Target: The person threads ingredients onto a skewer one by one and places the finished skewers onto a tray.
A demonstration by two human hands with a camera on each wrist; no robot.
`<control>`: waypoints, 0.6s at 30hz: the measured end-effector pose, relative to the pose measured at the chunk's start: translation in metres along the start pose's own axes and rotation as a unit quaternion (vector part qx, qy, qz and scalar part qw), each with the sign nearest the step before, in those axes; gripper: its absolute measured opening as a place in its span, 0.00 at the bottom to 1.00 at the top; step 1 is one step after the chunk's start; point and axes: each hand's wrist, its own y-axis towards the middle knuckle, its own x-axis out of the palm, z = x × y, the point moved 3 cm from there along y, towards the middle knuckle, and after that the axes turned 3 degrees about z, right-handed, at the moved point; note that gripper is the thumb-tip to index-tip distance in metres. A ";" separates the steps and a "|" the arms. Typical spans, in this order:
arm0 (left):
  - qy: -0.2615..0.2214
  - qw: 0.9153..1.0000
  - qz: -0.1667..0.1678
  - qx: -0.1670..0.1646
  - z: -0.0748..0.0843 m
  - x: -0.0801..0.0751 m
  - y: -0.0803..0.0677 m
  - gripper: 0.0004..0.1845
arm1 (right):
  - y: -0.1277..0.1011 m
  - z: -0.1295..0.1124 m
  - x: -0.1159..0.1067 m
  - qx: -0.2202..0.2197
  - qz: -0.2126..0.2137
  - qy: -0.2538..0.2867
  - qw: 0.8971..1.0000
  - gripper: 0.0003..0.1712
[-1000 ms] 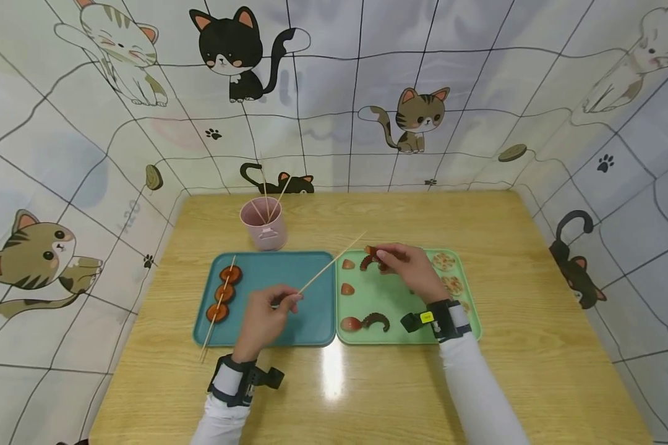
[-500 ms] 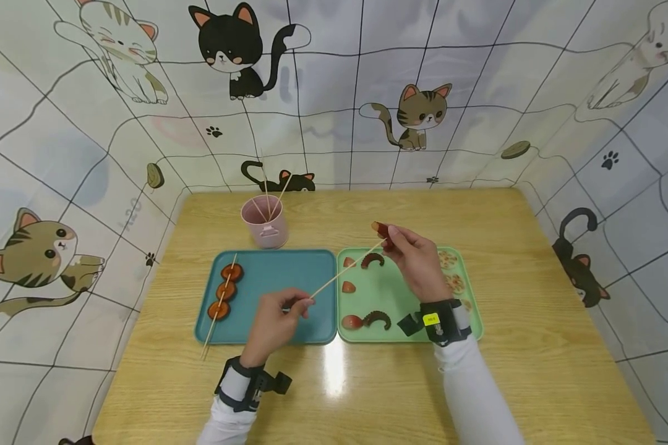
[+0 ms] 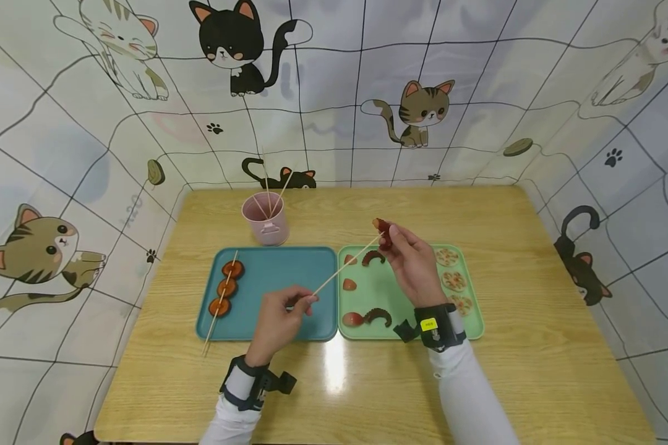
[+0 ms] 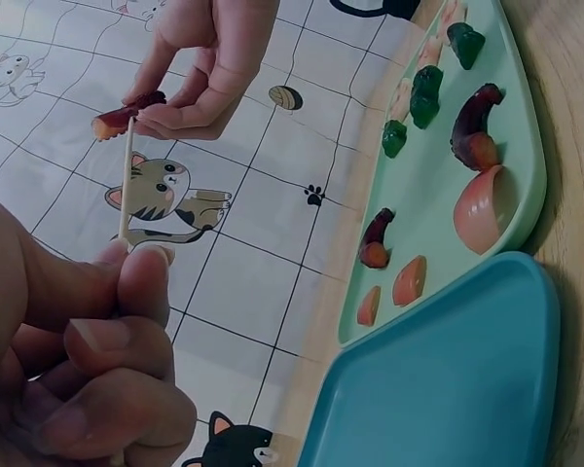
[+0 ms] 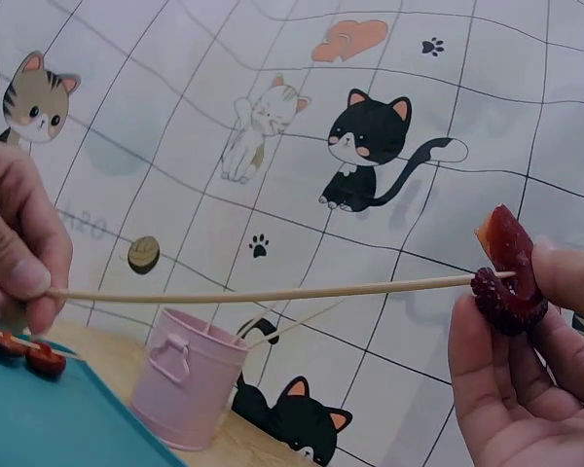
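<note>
Between thumb and forefinger my left hand [image 3: 278,318] pinches one end of a thin wooden skewer [image 3: 339,271]. My right hand [image 3: 414,266] holds a dark red curled octopus tentacle [image 5: 511,245] in its fingertips, raised above the far edge of the green tray [image 3: 362,300]. In the right wrist view the skewer's far tip is right at the inner curve of the tentacle. Two more tentacles, one of them a dark curved tentacle [image 3: 377,317], lie on the green tray, with a red rounded piece [image 3: 353,319] and small reddish wedges [image 3: 349,284] beside them.
A teal tray [image 3: 289,266] stands left, bearing a skewer with three round brown slices [image 3: 219,306]. Behind it stands a pink bucket [image 3: 269,230] holding several skewers. Lotus root slices [image 3: 453,281] and green pieces [image 4: 425,97] lie on the green tray. Cat-patterned cloth surrounds the table.
The right hand has lifted the tentacle up off the green tray. My left hand has moved slightly right, bringing the skewer's tip to the tentacle.
</note>
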 end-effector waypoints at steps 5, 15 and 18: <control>-0.008 1.000 0.005 0.002 0.000 0.001 -0.002 0.05 | -0.002 0.003 0.001 0.011 -0.012 0.030 0.999 0.13; -0.019 1.000 0.017 0.006 0.001 0.002 -0.002 0.06 | -0.004 0.009 0.005 -0.009 -0.012 -0.020 1.000 0.06; -0.024 1.000 0.020 0.000 0.000 0.003 -0.001 0.07 | -0.005 0.011 0.004 -0.016 -0.006 -0.032 0.999 0.07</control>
